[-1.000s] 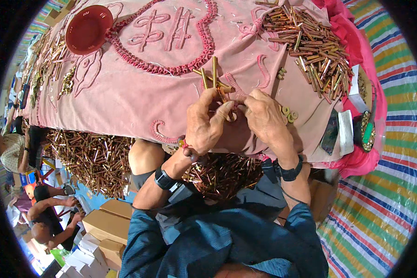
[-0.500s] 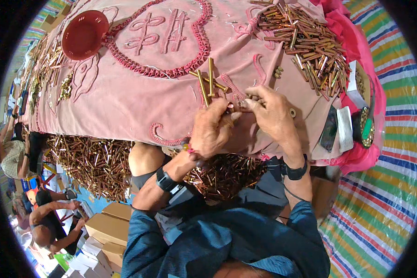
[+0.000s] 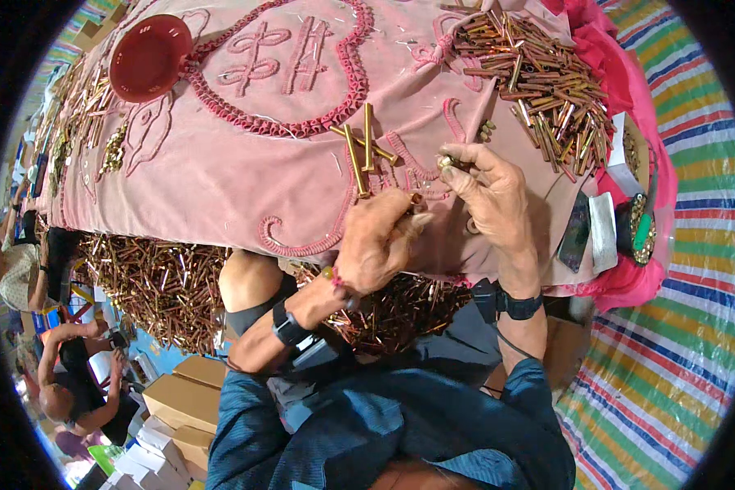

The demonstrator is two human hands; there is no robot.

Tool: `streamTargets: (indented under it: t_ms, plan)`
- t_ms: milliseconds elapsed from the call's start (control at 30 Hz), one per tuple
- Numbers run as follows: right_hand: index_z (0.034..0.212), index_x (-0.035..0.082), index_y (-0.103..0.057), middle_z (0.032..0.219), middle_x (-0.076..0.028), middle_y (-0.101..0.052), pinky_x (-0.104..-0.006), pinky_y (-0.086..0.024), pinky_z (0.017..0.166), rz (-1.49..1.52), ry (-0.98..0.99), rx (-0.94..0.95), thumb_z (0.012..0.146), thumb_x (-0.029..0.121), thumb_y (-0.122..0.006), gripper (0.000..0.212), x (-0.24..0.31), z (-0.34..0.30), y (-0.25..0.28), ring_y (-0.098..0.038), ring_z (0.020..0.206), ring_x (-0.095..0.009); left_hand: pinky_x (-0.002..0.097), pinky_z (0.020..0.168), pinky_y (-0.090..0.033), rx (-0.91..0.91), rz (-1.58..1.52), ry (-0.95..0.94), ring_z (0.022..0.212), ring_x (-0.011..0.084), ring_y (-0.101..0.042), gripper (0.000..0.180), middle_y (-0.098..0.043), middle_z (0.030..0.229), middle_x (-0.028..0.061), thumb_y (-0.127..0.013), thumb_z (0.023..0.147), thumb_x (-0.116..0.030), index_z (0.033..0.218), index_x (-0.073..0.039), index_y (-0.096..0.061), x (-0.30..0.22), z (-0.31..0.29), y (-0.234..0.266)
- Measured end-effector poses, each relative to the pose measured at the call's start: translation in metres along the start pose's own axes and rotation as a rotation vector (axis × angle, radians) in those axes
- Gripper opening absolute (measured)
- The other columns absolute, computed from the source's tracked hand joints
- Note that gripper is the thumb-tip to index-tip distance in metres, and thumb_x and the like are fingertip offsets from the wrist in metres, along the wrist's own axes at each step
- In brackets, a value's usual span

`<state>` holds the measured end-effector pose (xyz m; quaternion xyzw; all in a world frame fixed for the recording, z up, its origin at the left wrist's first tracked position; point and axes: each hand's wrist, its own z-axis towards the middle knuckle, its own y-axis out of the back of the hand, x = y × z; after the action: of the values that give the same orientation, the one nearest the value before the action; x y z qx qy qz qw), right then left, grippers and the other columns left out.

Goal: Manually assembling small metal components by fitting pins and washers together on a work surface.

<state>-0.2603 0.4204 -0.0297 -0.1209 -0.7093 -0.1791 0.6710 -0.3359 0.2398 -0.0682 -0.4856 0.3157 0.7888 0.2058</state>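
My left hand (image 3: 377,238) is closed around a copper-coloured metal tube (image 3: 416,198), of which only the round end peeks out by the thumb; the fingers hide the rest. To its right, my right hand (image 3: 492,192) pinches a small brass-coloured metal piece (image 3: 446,162) between thumb and fingertips, apart from the tube. Just beyond the left hand, three brass-coloured rods with flared ends (image 3: 356,163) lie crossed on the pink cloth (image 3: 188,196). A small ring (image 3: 471,225) rests beneath the right hand. Several little brass parts (image 3: 486,131) sit beyond its fingers.
A heap of copper-coloured tubes (image 3: 539,82) covers the far right of the cloth. A red bowl (image 3: 149,59) stands far left. At the right edge are a dark phone-like slab (image 3: 575,233) and a white-topped box (image 3: 626,155). More tubes (image 3: 163,286) are heaped below the cloth; co-workers (image 3: 82,384) sit left.
My right hand has drawn away from the tube end, lifting the small brass piece up and right. My left hand has turned and dropped slightly. The co-worker at lower left has shifted their arms.
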Motion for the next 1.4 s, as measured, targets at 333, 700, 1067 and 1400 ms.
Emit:
streamTargets:
  t_ms: [333, 700, 1067, 1400]
  plan:
    - [0.12, -0.004, -0.066, 0.104, -0.003, -0.069, -0.022, -0.054, 0.083, 0.037, 0.002, 0.022, 0.096, 0.007, -0.068, 0.027, 0.007, 0.002, 0.005, -0.064, 0.093, -0.008, 0.0445, 0.059, -0.044, 0.035, -0.016, 0.17, 0.067, 0.0398, -0.057, 0.009, -0.053, 0.072, 0.0183, -0.066, 0.085, -0.001, 0.089, -0.001, -0.059, 0.004, 0.004, -0.002]
    - [0.12, -0.004, -0.066, 0.103, -0.003, -0.069, -0.0216, -0.053, 0.083, 0.086, 0.001, 0.036, 0.095, 0.006, -0.068, 0.027, -0.005, 0.004, 0.0, -0.063, 0.093, -0.008, 0.038, 0.052, -0.042, 0.007, 0.117, -0.061, 0.053, 0.0296, -0.053, 0.019, -0.05, 0.064, 0.0134, -0.064, 0.09, -0.003, 0.08, -0.001, -0.049, -0.001, 0.016, 0.003]
    - [0.119, -0.003, -0.066, 0.101, -0.004, -0.071, -0.0212, -0.054, 0.078, 0.15, 0.052, 0.057, 0.096, 0.008, -0.068, 0.025, -0.009, 0.007, 0.002, -0.065, 0.09, -0.007, 0.0264, 0.054, -0.05, -0.022, -0.351, 0.42, 0.058, 0.0092, -0.061, 0.018, -0.062, 0.063, 0.0019, -0.063, 0.1, -0.015, 0.09, 0.0, -0.062, 0.017, 0.009, 0.004]
    - [0.099, -0.006, -0.069, 0.08, -0.018, -0.071, -0.0346, -0.055, 0.069, -0.527, -0.24, 0.517, 0.083, 0.01, -0.072, 0.022, 0.007, 0.005, -0.004, -0.071, 0.077, -0.021, 0.0288, 0.055, -0.047, -0.005, -0.064, 0.344, 0.06, 0.0106, -0.058, 0.019, -0.064, 0.066, 0.0052, -0.066, 0.098, -0.016, 0.091, 0.001, -0.065, 0.016, 0.006, 0.016]
